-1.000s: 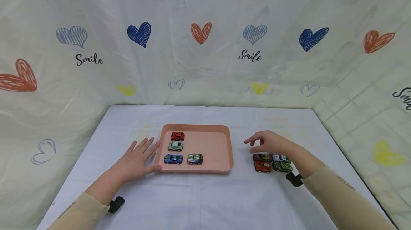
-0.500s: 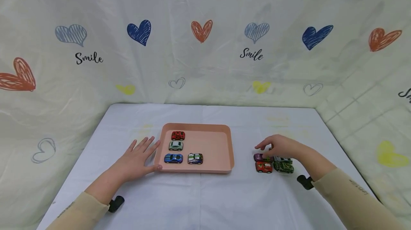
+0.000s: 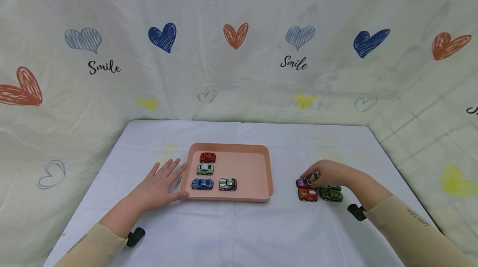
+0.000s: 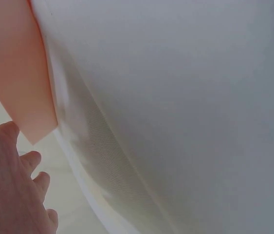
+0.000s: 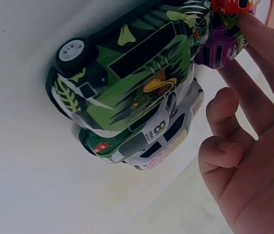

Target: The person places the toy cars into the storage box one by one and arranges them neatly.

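My right hand pinches a purple toy car, thumb on its near side, at the right of the table in the head view. Against it stand a red toy car and a dark green toy car. The right wrist view shows a white-and-green toy car with an 8, and another pale car behind it. My left hand lies with fingers spread at the left edge of a pink tray, its thumb touching the near left corner.
Inside the tray stand a red car, a pale green car, a blue car and a white striped car. A white cloth covers the table. A heart-printed curtain hangs behind it.
My right hand has moved slightly right and down from above the group of cars, and its fingers have closed on the purple car. The left hand has stayed in place.
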The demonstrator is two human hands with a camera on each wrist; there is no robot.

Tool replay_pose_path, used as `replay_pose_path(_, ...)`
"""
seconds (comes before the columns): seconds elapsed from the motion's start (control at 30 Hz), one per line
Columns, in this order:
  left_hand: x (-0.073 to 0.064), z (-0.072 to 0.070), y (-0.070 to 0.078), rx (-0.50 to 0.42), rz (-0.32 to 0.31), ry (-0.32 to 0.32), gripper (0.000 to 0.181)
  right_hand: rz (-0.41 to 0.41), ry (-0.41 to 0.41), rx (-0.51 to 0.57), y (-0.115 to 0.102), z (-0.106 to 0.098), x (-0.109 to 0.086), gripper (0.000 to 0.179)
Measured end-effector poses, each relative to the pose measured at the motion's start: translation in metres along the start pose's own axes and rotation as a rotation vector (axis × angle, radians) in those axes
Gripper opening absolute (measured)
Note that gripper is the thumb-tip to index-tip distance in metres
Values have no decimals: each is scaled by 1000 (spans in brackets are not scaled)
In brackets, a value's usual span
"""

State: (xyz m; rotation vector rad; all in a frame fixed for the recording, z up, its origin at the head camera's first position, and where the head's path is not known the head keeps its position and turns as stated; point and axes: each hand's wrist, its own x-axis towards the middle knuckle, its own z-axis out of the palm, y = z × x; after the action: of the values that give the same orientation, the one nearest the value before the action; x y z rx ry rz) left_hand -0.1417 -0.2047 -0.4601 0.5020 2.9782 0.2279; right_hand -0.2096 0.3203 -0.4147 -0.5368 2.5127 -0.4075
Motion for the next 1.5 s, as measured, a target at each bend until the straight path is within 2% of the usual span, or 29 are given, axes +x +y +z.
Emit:
replay_pose_path(0.27, -1, -2, 1, 8, -4, -6, 101, -18, 26, -53, 2, 3, 1, 28)
replay_pose_path(0.53, 0, 4, -3, -6, 6, 15, 104, -59, 48, -85, 4, 5, 3, 27)
replay_pose_path(0.8, -1, 4, -3, -14, 18, 23, 102, -64, 42, -21, 6, 5, 4, 29)
replay_pose_path(1.1, -2, -1, 1, 3, 0, -2, 101, -60, 45, 25, 15, 0, 6, 31)
replay_pose_path(1.33, -3, 0, 0, 6, 1, -1, 100, -82, 42, 9, 8, -12, 8, 32)
replay_pose_path(1.5, -2, -1, 1, 9, 2, 4, 102, -121, 32, 50, -1, -22, 10, 34)
